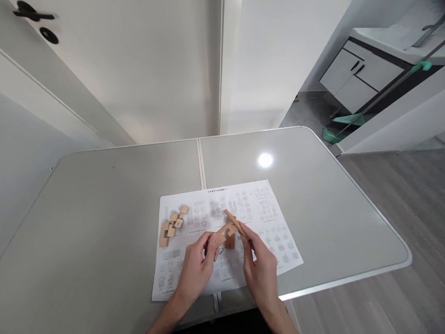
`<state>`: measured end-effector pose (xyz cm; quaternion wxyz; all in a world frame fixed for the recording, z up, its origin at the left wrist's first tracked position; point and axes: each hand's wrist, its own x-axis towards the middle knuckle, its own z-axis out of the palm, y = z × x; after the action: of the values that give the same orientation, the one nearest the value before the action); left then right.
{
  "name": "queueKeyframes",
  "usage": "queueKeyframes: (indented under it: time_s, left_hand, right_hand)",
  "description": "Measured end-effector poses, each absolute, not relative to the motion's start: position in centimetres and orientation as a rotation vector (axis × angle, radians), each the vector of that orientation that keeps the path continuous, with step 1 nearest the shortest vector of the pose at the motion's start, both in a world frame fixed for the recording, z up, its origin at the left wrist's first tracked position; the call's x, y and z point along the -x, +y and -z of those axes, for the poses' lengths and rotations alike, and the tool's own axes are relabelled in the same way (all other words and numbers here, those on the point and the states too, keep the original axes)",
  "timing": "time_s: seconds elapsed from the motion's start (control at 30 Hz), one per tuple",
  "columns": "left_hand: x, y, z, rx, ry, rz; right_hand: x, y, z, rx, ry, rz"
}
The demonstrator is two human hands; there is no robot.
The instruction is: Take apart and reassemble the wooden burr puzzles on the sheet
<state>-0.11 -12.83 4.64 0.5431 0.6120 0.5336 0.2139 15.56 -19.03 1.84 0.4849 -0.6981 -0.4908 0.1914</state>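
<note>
My left hand [203,255] pinches a notched wooden puzzle piece [220,235] between thumb and fingers. Between the fingers of my right hand [256,257] is a wooden stick-like puzzle piece [235,222], tilted up toward the left. The two pieces meet or overlap over the sheet; whether they are joined I cannot tell. Just beneath them a wooden block [230,240] lies on the printed sheet [243,273]. Several more notched wooden pieces [171,227] lie clustered at the sheet's left side.
The sheet, covered in small diagrams, lies on a grey folding table [114,222] with a centre seam [201,162]. A white door [156,60] stands behind the table. Beyond its far right corner are a sink cabinet [361,69] and a green dustpan [333,134].
</note>
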Motion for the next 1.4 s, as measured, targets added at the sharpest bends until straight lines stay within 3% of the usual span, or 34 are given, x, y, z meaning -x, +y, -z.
queueKeyframes:
  time_s: [0.33, 0.87, 1.4]
  left_hand:
    - [0.0, -12.4, -4.7, -1.385, 1.243, -0.517]
    - [-0.4, -12.0, -5.9, -1.358, 1.157, -0.47]
    - [-0.7, -12.7, -4.8, -1.238, 1.114, -0.555]
  right_hand:
    - [-15.6, -19.7, -0.6, 1.635, -1.257, -0.451]
    - [-16.5, -20.0, -2.2, 1.49, -1.239, -0.766]
    - [-14.9, -20.8, -2.3, 1.41, -1.353, -0.656]
